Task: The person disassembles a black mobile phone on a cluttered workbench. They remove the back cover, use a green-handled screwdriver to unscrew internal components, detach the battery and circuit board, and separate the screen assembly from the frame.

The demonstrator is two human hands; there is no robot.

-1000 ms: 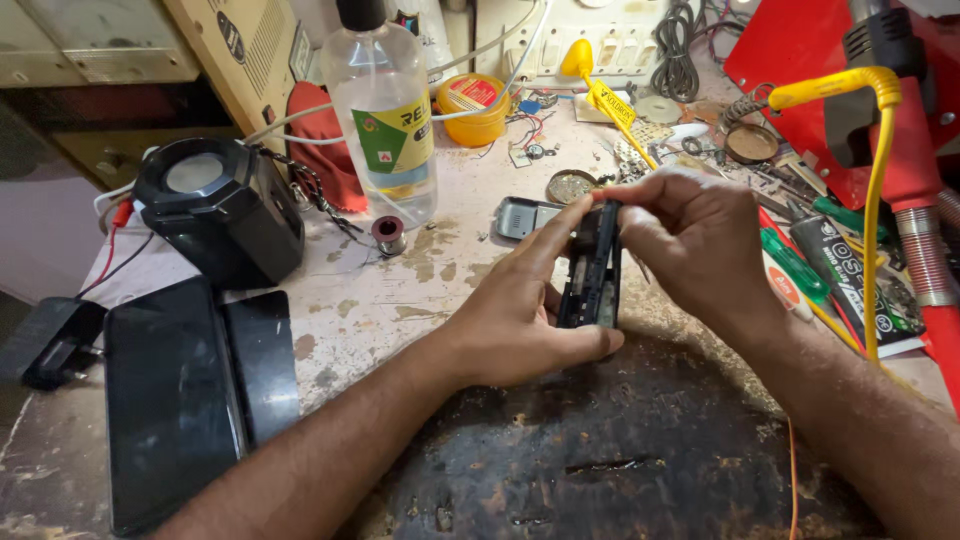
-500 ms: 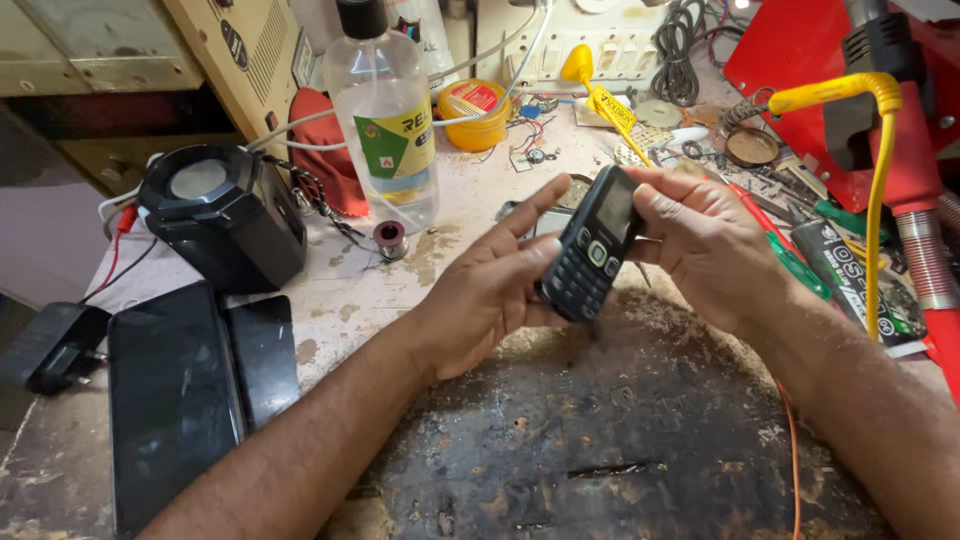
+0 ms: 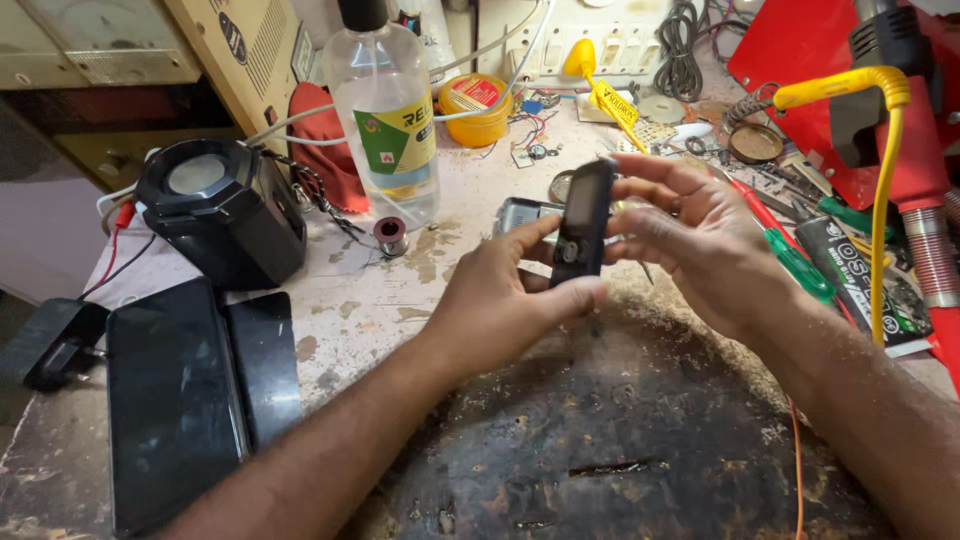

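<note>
A small black keypad phone (image 3: pixel 582 222) stands upright over the worn workbench (image 3: pixel 600 440), its screen and keys turned partly left. My left hand (image 3: pixel 500 300) pinches its lower end between thumb and fingers. My right hand (image 3: pixel 700 240) is beside it on the right, fingers spread, fingertips touching the phone's upper edge and side. Behind my hands a grey phone part (image 3: pixel 520 213) lies flat on the bench.
A clear bottle with a black cap (image 3: pixel 385 110) stands at the back, next to a yellow tin (image 3: pixel 475 105). A black speaker-like box (image 3: pixel 222 210) and flat black devices (image 3: pixel 190 390) lie left. A green screwdriver (image 3: pixel 795 262), yellow cable (image 3: pixel 885 190) and red tool (image 3: pixel 830 70) crowd the right.
The phone has turned from face-up and tilted to upright and nearly edge-on. My right hand has opened its fingers and now only touches the top, while my left hand holds the bottom.
</note>
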